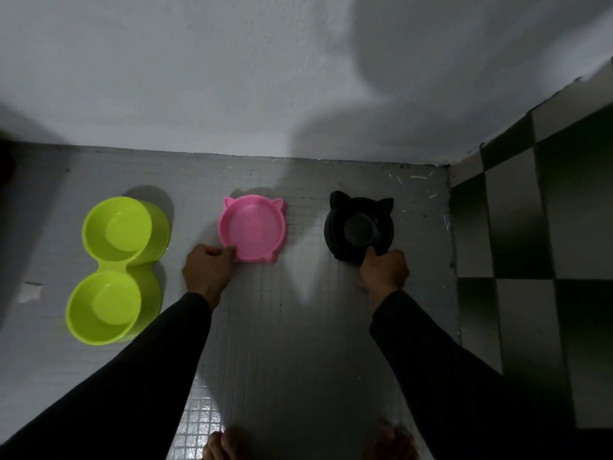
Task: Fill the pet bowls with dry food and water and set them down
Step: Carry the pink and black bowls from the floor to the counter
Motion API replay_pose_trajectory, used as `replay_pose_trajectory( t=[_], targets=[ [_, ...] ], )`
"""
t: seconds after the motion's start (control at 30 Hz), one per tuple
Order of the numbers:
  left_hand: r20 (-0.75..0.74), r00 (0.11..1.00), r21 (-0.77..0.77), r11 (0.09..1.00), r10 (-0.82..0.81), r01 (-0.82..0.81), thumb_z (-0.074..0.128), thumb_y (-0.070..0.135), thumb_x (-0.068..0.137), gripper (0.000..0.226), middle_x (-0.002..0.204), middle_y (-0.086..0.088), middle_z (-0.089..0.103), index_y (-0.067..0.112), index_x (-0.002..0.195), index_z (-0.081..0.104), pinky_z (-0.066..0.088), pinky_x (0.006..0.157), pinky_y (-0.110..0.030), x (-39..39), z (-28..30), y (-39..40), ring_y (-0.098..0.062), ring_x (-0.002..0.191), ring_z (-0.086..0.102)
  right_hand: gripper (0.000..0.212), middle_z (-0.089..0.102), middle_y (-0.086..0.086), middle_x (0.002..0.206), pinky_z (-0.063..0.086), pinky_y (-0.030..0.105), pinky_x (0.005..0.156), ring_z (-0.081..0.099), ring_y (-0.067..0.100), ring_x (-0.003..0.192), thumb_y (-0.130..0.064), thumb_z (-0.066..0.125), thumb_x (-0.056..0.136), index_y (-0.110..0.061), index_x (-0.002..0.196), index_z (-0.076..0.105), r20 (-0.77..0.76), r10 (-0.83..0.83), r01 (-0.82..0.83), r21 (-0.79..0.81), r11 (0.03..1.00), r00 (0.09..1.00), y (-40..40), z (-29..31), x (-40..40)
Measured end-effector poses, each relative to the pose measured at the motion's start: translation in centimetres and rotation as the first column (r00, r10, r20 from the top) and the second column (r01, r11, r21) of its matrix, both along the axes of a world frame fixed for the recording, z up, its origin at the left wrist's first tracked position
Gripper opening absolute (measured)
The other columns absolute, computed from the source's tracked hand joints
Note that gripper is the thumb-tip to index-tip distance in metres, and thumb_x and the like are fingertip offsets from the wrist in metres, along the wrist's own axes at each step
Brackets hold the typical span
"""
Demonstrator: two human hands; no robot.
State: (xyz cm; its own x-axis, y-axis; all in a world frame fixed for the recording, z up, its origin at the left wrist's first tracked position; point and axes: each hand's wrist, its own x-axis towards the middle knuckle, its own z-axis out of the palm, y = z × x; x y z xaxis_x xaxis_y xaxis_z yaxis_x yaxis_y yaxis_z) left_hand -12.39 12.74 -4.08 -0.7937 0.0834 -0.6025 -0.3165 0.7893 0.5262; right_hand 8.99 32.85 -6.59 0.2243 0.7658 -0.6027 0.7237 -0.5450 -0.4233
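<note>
Three pet bowls sit in a row on the grey tiled floor [298, 327] near the wall. The left hand [207, 270] has its grip pinched on the near-left rim of the pink cat-eared bowl [252, 229] in the middle. The right hand [384, 272] has its grip curled on the near edge of the black cat-eared bowl [360, 227] — what lies inside is too dark to tell. The lime double bowl [116, 270] lies at the left — well apart from both hands.
</note>
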Motion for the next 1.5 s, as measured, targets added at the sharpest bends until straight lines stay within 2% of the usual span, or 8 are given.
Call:
replay_pose_trajectory(
  t=[0.23,0.4,0.57,0.87,0.97,1.07,1.23,1.5],
  targets=[
    [-0.024,0.999,-0.045,0.998,-0.041,0.040,0.075,0.064,0.073,0.053,0.082,-0.010,0.074,0.012,0.087,0.072,0.053,0.069,-0.035,-0.3,-0.3,0.6,-0.031,0.081,0.071,0.051,0.062,0.024,0.118,0.061,0.057,0.074,0.069,0.044,0.093,-0.036,0.075,0.086,-0.002,0.116,0.052,0.019,-0.071,0.072,-0.006,0.997,0.997,0.8,-1.6,0.1],
    [-0.052,0.996,-0.068,0.995,-0.070,0.067,0.075,0.044,0.087,0.038,0.086,-0.015,0.071,0.006,0.087,0.066,0.041,0.064,-0.033,-0.1,-0.3,1.3,-0.033,0.086,0.066,0.041,0.062,0.023,0.117,0.062,0.056,0.071,0.070,0.044,0.087,-0.031,0.076,0.086,-0.006,0.107,0.051,0.022,-0.092,0.093,-0.022,0.995,0.996,1.1,-1.3,0.0],
    [-0.090,0.990,-0.095,0.991,-0.104,0.095,0.070,0.031,0.092,0.031,0.090,-0.017,0.066,0.001,0.093,0.064,0.038,0.069,-0.035,0.1,0.1,1.9,-0.030,0.083,0.057,0.053,0.062,0.023,0.121,0.062,0.056,0.074,0.069,0.043,0.095,-0.035,0.076,0.083,-0.002,0.119,0.055,-0.018,-0.129,0.129,0.000,0.992,0.991,0.8,-0.9,-0.1],
    [-0.019,0.998,0.060,0.997,0.057,-0.056,0.065,0.038,0.075,0.029,0.089,-0.014,0.063,0.012,0.083,0.053,0.061,0.078,-0.056,0.1,0.6,2.2,-0.039,0.087,0.068,0.044,0.067,0.023,0.116,0.062,0.053,0.075,0.070,0.041,0.098,-0.025,0.075,0.082,0.000,0.115,0.061,-0.137,-0.279,0.293,0.098,0.951,0.951,0.4,1.5,-0.4],
    [0.091,0.973,0.155,0.962,0.212,-0.224,0.069,0.035,0.068,0.041,0.095,-0.022,0.069,0.002,0.092,0.063,0.064,0.067,-0.053,0.1,1.1,2.3,-0.040,0.083,0.072,0.050,0.062,0.022,0.120,0.061,0.056,0.077,0.067,0.041,0.103,-0.023,0.076,0.080,-0.010,0.120,0.050,-0.211,-0.367,0.392,0.092,0.915,0.906,0.0,1.9,-0.6],
    [0.211,0.934,0.284,0.896,0.288,-0.341,0.072,0.012,0.082,0.030,0.103,-0.028,0.068,-0.009,0.101,0.063,0.063,0.060,-0.042,0.3,1.5,2.4,-0.043,0.085,0.072,0.048,0.061,0.015,0.118,0.062,0.055,0.077,0.066,0.037,0.102,-0.018,0.074,0.082,-0.019,0.120,0.045,-0.284,-0.372,0.409,0.080,0.909,0.883,-0.3,2.2,-0.6],
    [0.306,0.916,0.401,0.837,0.261,-0.373,0.062,-0.001,0.092,0.062,0.134,-0.010,0.050,0.019,0.148,0.046,0.065,0.068,-0.043,1.0,2.1,2.5,-0.036,0.109,0.064,0.064,0.054,0.002,0.139,0.061,0.056,0.082,0.060,0.030,0.119,-0.010,0.067,0.087,-0.035,0.143,0.049,-0.444,-0.329,0.389,0.048,0.920,0.833,-1.1,2.8,-0.8],
    [0.393,0.881,0.510,0.734,0.265,-0.448,0.059,-0.004,0.093,0.061,0.142,-0.013,0.052,0.021,0.147,0.052,0.064,0.071,-0.044,1.7,3.3,2.7,-0.037,0.115,0.063,0.071,0.054,-0.001,0.140,0.060,0.057,0.083,0.060,0.032,0.121,-0.004,0.064,0.084,-0.038,0.145,0.050,-0.561,-0.348,0.388,-0.051,0.920,0.751,-2.3,4.8,-2.2]
  ],
)
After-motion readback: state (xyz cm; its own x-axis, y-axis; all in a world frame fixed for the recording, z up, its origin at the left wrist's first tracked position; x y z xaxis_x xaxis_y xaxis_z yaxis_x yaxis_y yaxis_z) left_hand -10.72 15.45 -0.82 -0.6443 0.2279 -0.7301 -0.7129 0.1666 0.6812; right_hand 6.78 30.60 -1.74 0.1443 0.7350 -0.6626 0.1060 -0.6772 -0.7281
